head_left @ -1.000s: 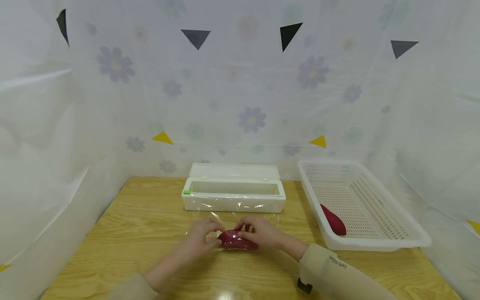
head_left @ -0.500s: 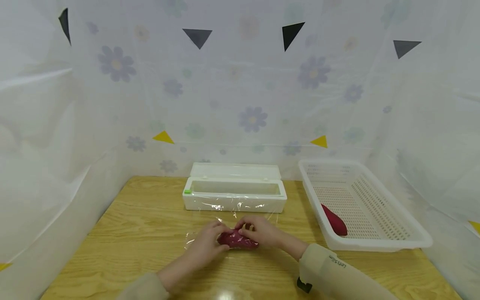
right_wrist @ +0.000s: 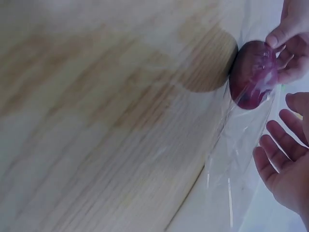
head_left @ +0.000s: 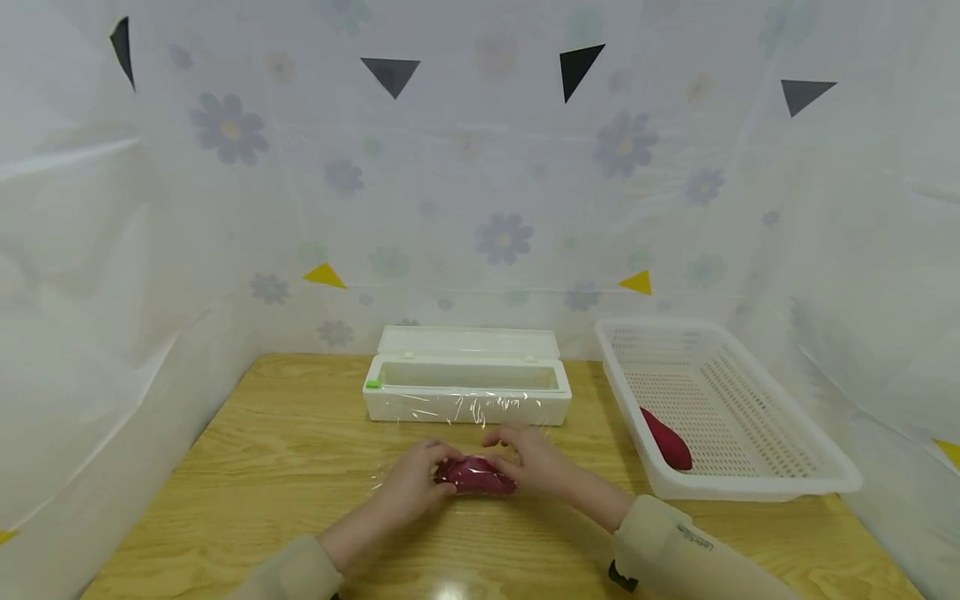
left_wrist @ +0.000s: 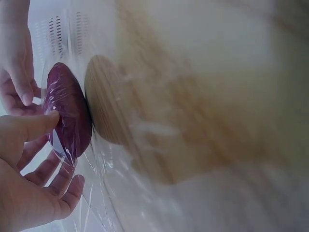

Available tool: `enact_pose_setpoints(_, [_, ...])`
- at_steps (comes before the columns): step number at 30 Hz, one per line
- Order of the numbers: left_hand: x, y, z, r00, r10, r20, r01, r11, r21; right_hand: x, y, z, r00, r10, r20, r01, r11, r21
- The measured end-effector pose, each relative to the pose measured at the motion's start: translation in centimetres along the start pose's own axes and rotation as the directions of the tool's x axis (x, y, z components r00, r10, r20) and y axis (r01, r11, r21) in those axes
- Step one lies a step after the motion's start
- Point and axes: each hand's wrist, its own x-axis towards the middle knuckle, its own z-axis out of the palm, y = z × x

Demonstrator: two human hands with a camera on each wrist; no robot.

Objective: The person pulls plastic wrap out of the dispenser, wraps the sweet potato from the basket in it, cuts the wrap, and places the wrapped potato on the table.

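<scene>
A dark purple-red sweet potato (head_left: 477, 475), covered in clear cling film (right_wrist: 231, 159), lies on the table. My left hand (head_left: 414, 483) holds its left end; in the left wrist view the thumb presses on the film over its skin and the fingers curve round the end. My right hand (head_left: 536, 462) is at the other end with its fingers spread and loosely bent. In the right wrist view that hand (right_wrist: 285, 157) stands apart from the sweet potato. The film runs towards the white dispenser box (head_left: 468, 408), whose lid stands up.
At the right stands a white perforated basket (head_left: 750, 486) with another sweet potato (head_left: 666, 439) lying along its left side. A wooden table (head_left: 300, 417) carries everything. Pale plastic sheeting with flowers and triangles (head_left: 504, 239) hangs behind and on both sides.
My left hand has moved in from the left and now holds the sweet potato's left end. My right hand has loosened its fingers from the film and shifted slightly.
</scene>
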Motion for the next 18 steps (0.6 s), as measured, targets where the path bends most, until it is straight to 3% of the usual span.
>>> enact_pose_setpoints(4, [0.1, -0.2, -0.3, 0.999, -0.028, 0.032, 0.028, 0.999, -0.027, -0.7, -0.9, 0.0, 0.997, -0.073, -0.034, 0.065, 0.98, -0.188])
enact_pose_setpoints(7, [0.3, -0.3, -0.5, 0.997, -0.049, 0.06, 0.053, 0.997, -0.064, -1.1, -1.3, 0.4, 0.994, -0.11, -0.024, 0.099, 0.958, -0.27])
enact_pose_setpoints(10, [0.4, -0.3, -0.6, 0.995, -0.058, 0.08, 0.066, 0.993, -0.097, -1.3, -1.1, 0.7, 0.992, -0.123, -0.008, 0.116, 0.952, -0.282])
enact_pose_setpoints(18, [0.8, -0.9, -0.6, 0.993, -0.051, 0.108, 0.066, 0.987, -0.145, -1.1, -0.6, 0.9, 0.999, -0.02, 0.049, 0.029, 0.981, -0.192])
